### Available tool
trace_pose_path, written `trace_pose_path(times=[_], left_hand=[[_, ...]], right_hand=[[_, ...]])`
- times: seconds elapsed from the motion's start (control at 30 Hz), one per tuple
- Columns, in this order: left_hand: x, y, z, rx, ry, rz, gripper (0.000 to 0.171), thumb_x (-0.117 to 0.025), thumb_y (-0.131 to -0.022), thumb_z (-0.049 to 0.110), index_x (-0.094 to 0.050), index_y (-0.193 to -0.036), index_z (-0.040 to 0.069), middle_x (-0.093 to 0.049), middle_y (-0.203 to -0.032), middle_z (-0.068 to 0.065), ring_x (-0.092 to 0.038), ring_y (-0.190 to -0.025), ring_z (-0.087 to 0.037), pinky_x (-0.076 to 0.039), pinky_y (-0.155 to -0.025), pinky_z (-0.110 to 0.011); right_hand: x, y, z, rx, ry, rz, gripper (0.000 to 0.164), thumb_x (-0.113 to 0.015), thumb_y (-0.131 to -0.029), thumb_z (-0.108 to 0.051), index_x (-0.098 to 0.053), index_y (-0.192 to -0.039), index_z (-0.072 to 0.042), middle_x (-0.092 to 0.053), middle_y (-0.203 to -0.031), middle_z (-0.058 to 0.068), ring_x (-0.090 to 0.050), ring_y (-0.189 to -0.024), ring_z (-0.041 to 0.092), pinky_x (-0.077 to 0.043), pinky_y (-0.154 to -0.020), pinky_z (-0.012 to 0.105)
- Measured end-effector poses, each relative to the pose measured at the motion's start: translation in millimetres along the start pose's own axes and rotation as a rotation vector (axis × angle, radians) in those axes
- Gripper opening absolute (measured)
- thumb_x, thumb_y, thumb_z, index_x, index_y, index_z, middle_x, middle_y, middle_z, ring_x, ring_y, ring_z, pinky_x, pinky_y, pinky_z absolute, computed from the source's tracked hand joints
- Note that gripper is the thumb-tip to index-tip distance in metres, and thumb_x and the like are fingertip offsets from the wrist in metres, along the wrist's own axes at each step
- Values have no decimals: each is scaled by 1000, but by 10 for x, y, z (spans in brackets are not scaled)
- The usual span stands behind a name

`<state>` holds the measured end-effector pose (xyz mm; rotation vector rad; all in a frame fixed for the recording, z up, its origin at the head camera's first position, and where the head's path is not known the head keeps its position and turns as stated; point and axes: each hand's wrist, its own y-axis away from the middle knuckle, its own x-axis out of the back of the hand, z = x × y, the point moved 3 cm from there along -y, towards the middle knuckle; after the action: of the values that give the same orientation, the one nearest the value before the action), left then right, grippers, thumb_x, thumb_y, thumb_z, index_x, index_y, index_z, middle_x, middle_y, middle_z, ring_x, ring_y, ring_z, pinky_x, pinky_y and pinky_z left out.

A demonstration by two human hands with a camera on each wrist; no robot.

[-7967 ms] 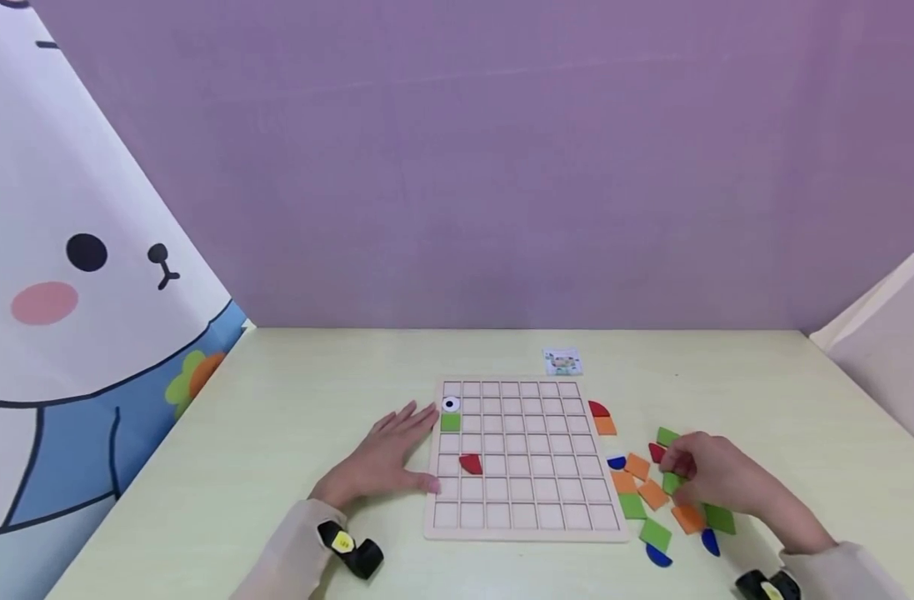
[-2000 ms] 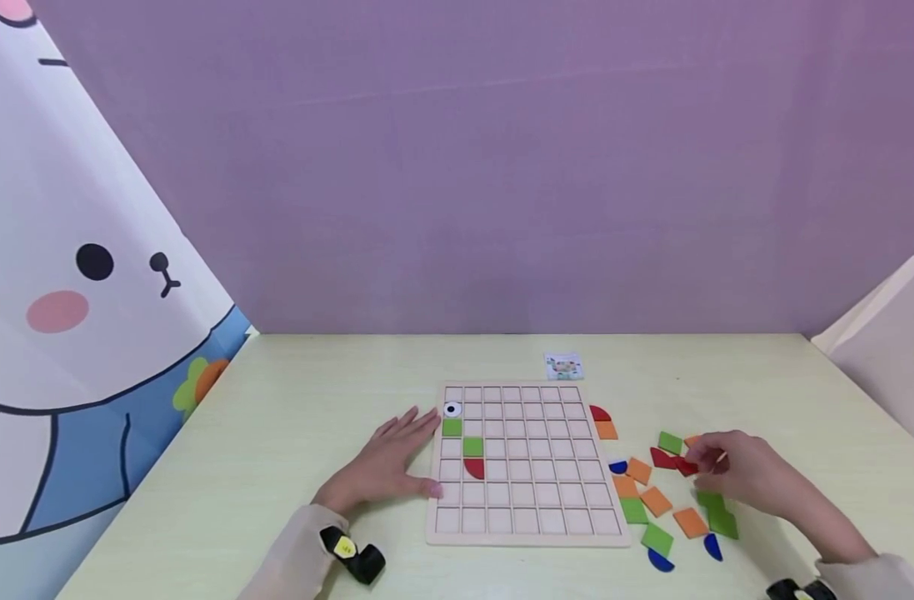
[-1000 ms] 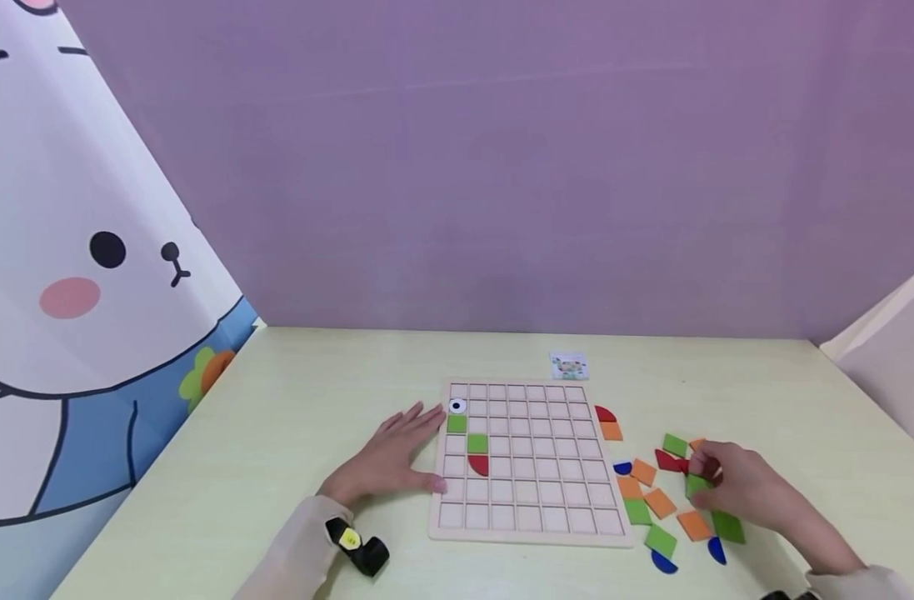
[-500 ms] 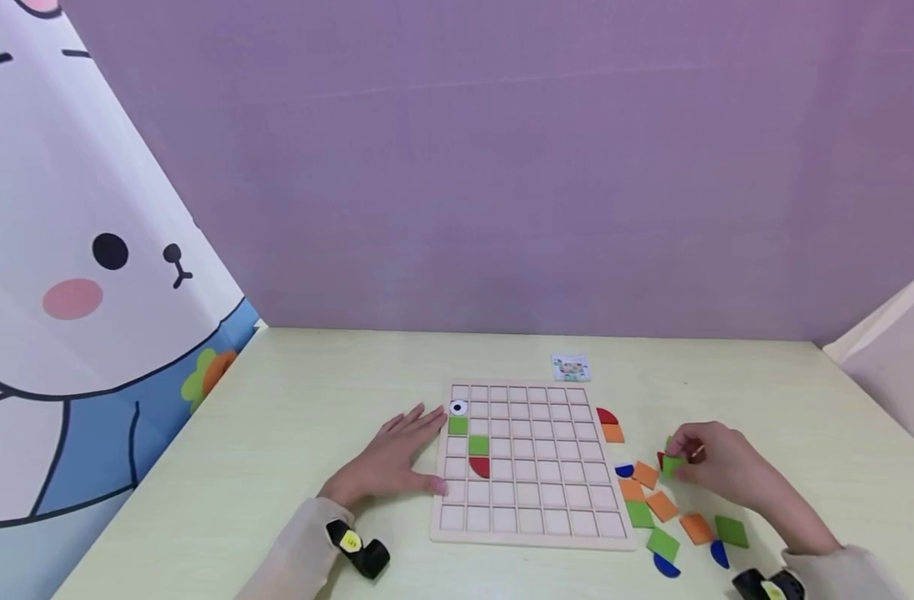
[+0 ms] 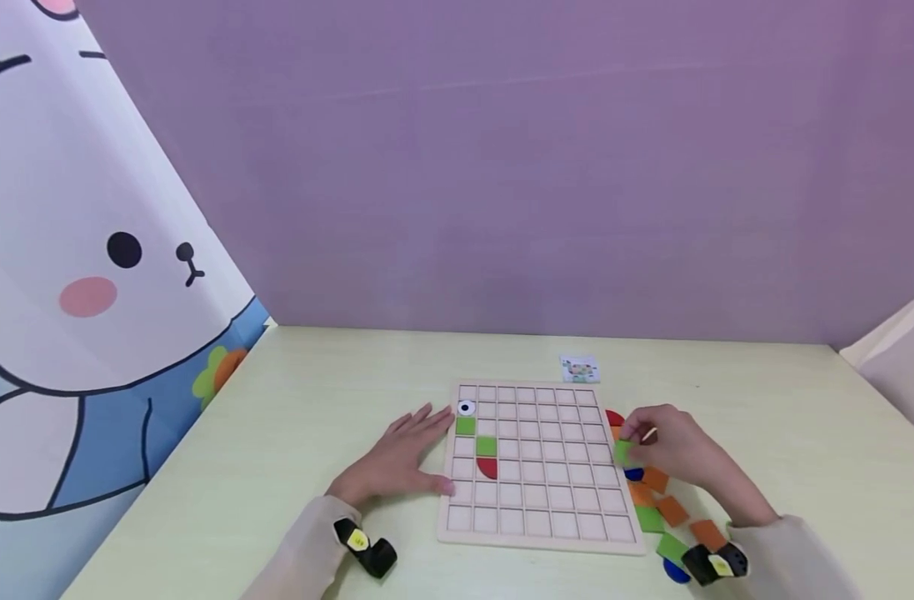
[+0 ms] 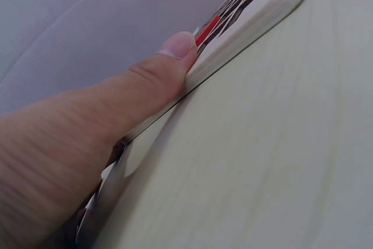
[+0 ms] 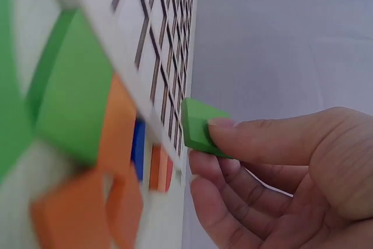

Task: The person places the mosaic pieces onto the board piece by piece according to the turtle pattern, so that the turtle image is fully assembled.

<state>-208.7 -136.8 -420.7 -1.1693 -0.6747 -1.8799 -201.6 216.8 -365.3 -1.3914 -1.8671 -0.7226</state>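
R hand (image 5: 670, 446) pinching green tile (image 7: 197, 122) by board's (image 5: 514, 498) right edge; L hand (image 5: 400, 462) spread, thumb on left edge; if fingertip pinch slips, tile cd drop near loose orange pcs (image 5: 673, 512)

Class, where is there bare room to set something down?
Bare: the table between cartoon panel and left hand, the strip between board and backdrop beside the picture card, and right of the right hand. Crowded: loose pieces along the board's right edge.

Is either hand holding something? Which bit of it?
The right hand pinches a green tile by the side nearest its palm, between thumb and fingers. The left hand grips nothing; its thumb rests on the board.
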Motion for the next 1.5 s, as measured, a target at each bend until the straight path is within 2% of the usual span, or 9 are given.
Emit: trace_pose_path(times=[0.23,0.9,1.3,1.5], left_hand=[[-3,6,-2,8,5,-9,103,-63,-74,68,-22,-152,17,-18,-159,3,-7,-149,-27,-7,-120,-51],[46,29,28,7,10,-23,103,-65,-75,67,-21,-153,16,-17,-159,3,-6,-149,-26,-6,-120,-49],[39,35,33,1,9,-22,101,-63,-76,67,-21,-152,16,-17,-159,3,-6,-149,-26,-6,-120,-49],[30,42,32,11,19,-16,101,-64,-75,67,-23,-152,17,-19,-159,3,-7,-149,-26,-6,-120,-49]], right_hand=[[-114,-161,-200,67,-26,-6,12,-68,-80,3,-69,-90,-3,-62,-83,2,-52,-76,16,-46,-63,24],[-395,-620,-664,143,-120,-68,13,-67,-78,4,-71,-88,-3,-67,-82,4,-59,-78,15,-51,-66,28],[-629,-840,-938,139,-136,-97,12,-66,-78,3,-72,-86,-4,-68,-82,4,-58,-75,14,-50,-64,26],[-770,-922,-997,90,-145,-105,12,-68,-78,3,-73,-85,-6,-67,-80,5,-57,-71,13,-48,-64,24]])
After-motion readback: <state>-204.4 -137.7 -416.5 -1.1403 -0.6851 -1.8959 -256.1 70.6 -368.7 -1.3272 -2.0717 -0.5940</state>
